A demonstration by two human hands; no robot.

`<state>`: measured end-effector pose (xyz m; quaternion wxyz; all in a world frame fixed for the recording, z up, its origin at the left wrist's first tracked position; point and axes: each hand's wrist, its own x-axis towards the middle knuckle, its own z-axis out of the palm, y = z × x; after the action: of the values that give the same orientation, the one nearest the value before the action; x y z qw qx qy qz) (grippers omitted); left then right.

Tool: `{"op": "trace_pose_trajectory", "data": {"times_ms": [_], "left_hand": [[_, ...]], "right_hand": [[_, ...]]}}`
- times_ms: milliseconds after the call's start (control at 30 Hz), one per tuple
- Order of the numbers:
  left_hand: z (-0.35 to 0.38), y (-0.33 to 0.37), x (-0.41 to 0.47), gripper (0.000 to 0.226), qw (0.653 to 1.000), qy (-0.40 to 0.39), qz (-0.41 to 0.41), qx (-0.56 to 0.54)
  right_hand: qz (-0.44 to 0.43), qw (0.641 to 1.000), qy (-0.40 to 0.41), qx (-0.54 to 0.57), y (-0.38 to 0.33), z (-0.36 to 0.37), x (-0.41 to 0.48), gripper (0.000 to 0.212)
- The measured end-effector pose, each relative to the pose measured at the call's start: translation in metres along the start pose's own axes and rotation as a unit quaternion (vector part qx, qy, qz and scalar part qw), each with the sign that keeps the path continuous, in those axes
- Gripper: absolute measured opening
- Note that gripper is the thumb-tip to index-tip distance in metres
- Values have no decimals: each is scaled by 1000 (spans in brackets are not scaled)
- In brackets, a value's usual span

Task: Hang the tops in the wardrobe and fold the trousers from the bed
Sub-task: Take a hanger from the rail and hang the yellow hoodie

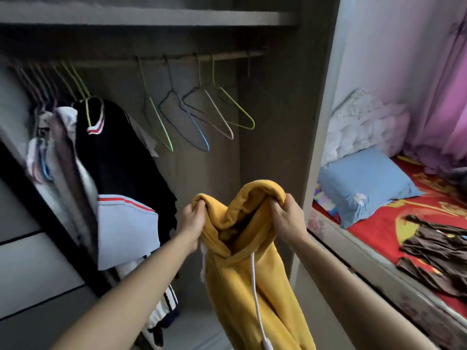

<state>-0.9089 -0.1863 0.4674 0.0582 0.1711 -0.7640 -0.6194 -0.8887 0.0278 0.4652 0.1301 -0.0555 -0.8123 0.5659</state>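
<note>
In front of the open wardrobe (273, 122), both hands hold a yellow hoodie (240, 261) up by its hood. The left hand (188, 221) is clenched on the hood's left edge and the right hand (288, 218) grasps its right edge, so the body of the hoodie hangs down between the forearms. A white cord (254, 281) dangles down its front.

Inside the wardrobe, a rail (177, 59) runs under a shelf. Four bare wire hangers (202, 117) hang on it at the middle and right. At the left the rail is crowded with hung clothes, the nearest a black top (121, 152) with white and red trim.

To the right is the bed (353, 248), with a red sheet (379, 223), a blue pillow (364, 188) and a white quilt (364, 127) bunched behind it. A dark garment (434, 251) lies crumpled on the sheet. Yellow marks on the sheet are too blurred to read.
</note>
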Motion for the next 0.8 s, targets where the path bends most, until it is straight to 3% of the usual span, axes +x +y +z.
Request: {"op": "trace_pose_trajectory", "data": {"times_ms": [133,267,467,667,800], "left_hand": [[-36,14,51,41,1000,21,12,-11],[-70,23,101,47,998,34,-20,-41],[-108,18,172,36,997,13,-22,-79],[-135,13,202,29,990,46,-29,-127],[-140,16,210,28,991,47,-18,-126]], "right_hand": [[15,1000,1,-21,-19,40,38,22],[58,994,-12,-96,-55,91,75,51],[-138,988,26,-62,-143,175,128,42],[-118,991,-63,-4,-199,239,167,58],[-161,987,-22,10,-197,256,185,52]]}}
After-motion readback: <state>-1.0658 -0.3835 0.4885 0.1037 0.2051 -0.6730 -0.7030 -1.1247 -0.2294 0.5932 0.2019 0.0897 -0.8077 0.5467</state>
